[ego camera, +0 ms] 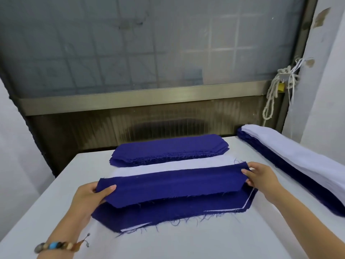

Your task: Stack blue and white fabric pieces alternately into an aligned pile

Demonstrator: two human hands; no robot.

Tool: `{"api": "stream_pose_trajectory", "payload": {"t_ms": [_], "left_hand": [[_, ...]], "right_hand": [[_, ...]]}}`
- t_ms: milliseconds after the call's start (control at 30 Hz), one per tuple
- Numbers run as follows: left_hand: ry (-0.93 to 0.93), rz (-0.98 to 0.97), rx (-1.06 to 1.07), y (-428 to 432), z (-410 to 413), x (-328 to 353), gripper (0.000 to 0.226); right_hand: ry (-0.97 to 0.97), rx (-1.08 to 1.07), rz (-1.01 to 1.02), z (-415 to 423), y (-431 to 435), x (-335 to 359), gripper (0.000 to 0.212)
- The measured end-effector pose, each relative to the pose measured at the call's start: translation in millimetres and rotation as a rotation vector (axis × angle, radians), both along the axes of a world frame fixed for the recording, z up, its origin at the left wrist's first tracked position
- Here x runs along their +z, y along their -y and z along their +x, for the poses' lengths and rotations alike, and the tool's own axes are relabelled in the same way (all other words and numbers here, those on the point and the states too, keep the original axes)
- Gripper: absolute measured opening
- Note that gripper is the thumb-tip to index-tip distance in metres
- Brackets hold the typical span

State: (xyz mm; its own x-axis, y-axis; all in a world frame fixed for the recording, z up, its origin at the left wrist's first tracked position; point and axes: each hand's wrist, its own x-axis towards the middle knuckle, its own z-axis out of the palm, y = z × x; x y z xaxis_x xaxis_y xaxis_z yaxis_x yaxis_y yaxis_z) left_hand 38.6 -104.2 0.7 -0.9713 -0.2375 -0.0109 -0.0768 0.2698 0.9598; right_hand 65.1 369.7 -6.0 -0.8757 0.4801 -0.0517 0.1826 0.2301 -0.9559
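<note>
The left hand (87, 199) and right hand (261, 178) are each pinching one end of a dark blue piece (173, 186), frayed along its long edge. They are holding it just above the pile (177, 212) near the table's (186, 243) front edge. White slivers are peeking out under the pile's blue top layer.

Bare counter (186, 243) runs along the near edge and the left side. A blue stack (168, 149) blocks the far edge; a long blue-and-white stack (291, 159) lines the right edge.
</note>
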Motion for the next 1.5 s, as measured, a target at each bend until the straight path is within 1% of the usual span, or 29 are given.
{"api": "stream_pose_trajectory", "payload": {"t_ms": [100,167,300,367,433,533,633,700,800,967,1100,1200,1300,1367,1500], "left_hand": [[0.046,-0.005,-0.049,3,7,-5,0.014],[0.031,-0.055,-0.073,2,11,-8,0.011],[-0.079,-0.238,-0.174,-1,21,-16,0.003],[-0.122,-0.256,-0.197,0,24,-17,0.002],[-0.155,-0.259,-0.194,0,25,-18,0.007],[-0.223,-0.32,-0.141,0,27,-18,0.009],[-0.26,-0.361,-0.046,4,27,-21,0.009],[-0.277,-0.415,-0.013,9,27,-25,0.012],[-0.284,-0.426,-0.022,12,28,-30,0.019],[-0.328,-0.468,-0.05,12,28,-31,0.025],[-0.324,-0.494,-0.039,13,30,-31,0.027],[-0.291,-0.498,-0.015,15,29,-32,0.026],[-0.27,-0.497,-0.009,17,29,-33,0.023],[-0.269,-0.496,-0.008,17,29,-33,0.022],[-0.267,-0.512,-0.008,17,29,-33,0.021]], "right_hand": [[0.002,0.009,0.048,13,-2,-9,0.013],[-0.011,0.004,0.089,19,-1,-13,0.017],[-0.059,-0.03,0.223,26,5,-15,0.022],[-0.081,-0.019,0.326,29,10,-17,0.023],[-0.095,-0.002,0.375,32,13,-17,0.023],[-0.117,0.009,0.376,34,15,-16,0.02],[-0.127,0.009,0.373,34,17,-15,0.01],[-0.119,0.015,0.405,34,16,-16,0.009],[-0.101,0.018,0.457,34,14,-17,0.015],[-0.087,0.002,0.433,33,11,-19,0.016],[-0.072,0.017,0.459,32,10,-21,0.018],[-0.056,0.018,0.524,32,12,-22,0.015],[-0.047,0.02,0.541,31,12,-23,0.013],[-0.06,0.004,0.53,31,12,-24,0.016],[-0.085,-0.036,0.5,30,12,-25,0.034]]}}
